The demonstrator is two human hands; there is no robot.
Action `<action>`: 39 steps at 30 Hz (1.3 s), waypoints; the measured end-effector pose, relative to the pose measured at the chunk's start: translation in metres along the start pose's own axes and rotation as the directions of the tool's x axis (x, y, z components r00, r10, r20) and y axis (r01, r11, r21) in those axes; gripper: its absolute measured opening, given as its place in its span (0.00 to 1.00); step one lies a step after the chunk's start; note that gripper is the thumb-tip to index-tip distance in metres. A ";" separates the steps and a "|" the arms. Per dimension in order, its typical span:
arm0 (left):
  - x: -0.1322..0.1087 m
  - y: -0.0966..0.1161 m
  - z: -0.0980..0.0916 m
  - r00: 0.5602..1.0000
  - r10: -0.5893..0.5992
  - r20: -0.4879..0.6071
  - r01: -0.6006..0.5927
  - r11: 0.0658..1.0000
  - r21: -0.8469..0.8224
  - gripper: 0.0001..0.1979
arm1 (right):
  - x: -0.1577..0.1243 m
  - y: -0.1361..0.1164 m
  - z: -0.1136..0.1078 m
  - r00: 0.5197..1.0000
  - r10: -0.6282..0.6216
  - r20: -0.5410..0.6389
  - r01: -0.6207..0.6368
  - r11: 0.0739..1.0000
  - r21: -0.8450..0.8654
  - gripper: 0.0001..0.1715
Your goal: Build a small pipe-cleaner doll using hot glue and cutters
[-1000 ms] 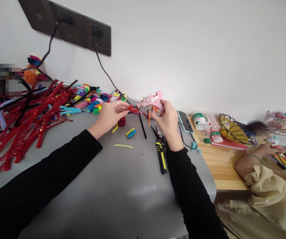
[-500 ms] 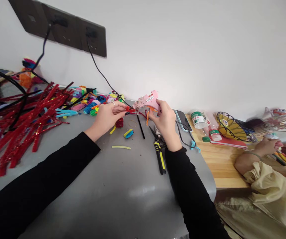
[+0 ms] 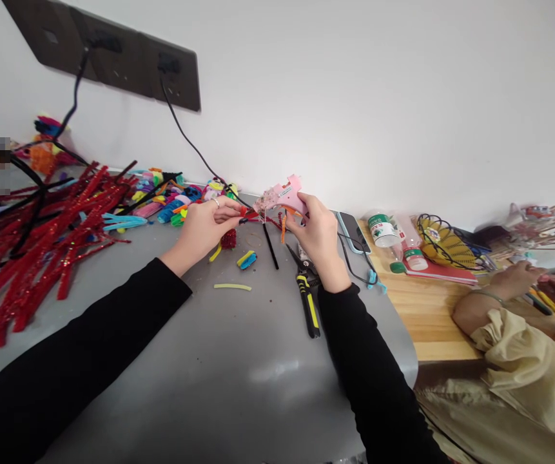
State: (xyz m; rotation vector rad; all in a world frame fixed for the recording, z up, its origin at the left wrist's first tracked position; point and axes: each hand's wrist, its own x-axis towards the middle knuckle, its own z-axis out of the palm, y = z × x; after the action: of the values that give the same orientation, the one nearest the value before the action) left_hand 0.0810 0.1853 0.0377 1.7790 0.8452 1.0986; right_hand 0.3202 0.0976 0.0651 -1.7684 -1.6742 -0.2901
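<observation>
My right hand (image 3: 321, 235) grips a pink hot glue gun (image 3: 294, 190), whose tip end points left and is crusted with glue. My left hand (image 3: 204, 235), with a ring on one finger, pinches a small red piece (image 3: 243, 211) close to that tip; the fingers partly hide it, and whether it touches the tip I cannot tell. Below the hands lie a black pipe cleaner (image 3: 271, 246), a dark red tinsel coil (image 3: 229, 239), a folded blue and yellow piece (image 3: 247, 260) and a pale yellow strip (image 3: 233, 287). Cutting pliers (image 3: 309, 306) rest beside my right wrist.
Red tinsel stems (image 3: 78, 225) spread over the left of the grey table (image 3: 200, 386). Black cords run from wall sockets (image 3: 175, 71). To the right are a phone (image 3: 353, 232), plastic bottles (image 3: 382, 230) and a yellow basket (image 3: 444, 241). Another person's hands (image 3: 516, 283) work at far right.
The whole view has shifted slightly, moving things a little left. Both hands keep their grips, and the glue gun's tip stays near the red piece. The other person's hands have moved slightly.
</observation>
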 end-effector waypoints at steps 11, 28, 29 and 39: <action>-0.001 0.006 0.001 1.000 -0.010 0.007 0.009 0.999 0.042 0.10 | 0.000 0.004 0.003 1.000 -0.026 -0.016 0.025 0.999 -0.037 0.25; 0.001 0.000 -0.001 1.000 0.022 -0.007 -0.021 0.998 0.065 0.10 | 0.004 0.011 -0.001 1.000 -0.007 -0.030 0.006 0.999 -0.033 0.25; 0.001 0.000 -0.001 1.000 0.023 -0.006 -0.022 0.998 0.065 0.11 | 0.004 0.011 -0.001 0.999 -0.008 -0.034 0.007 1.000 -0.030 0.24; 0.001 0.001 0.000 1.000 0.005 -0.018 -0.004 0.997 0.074 0.08 | 0.004 0.016 -0.001 0.998 -0.009 -0.065 0.007 0.999 -0.040 0.24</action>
State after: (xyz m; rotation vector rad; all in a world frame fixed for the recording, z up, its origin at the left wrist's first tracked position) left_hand 0.0812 0.1860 0.0394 1.8353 0.9041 1.1010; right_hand 0.3359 0.1009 0.0631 -1.7630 -1.6402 -0.3831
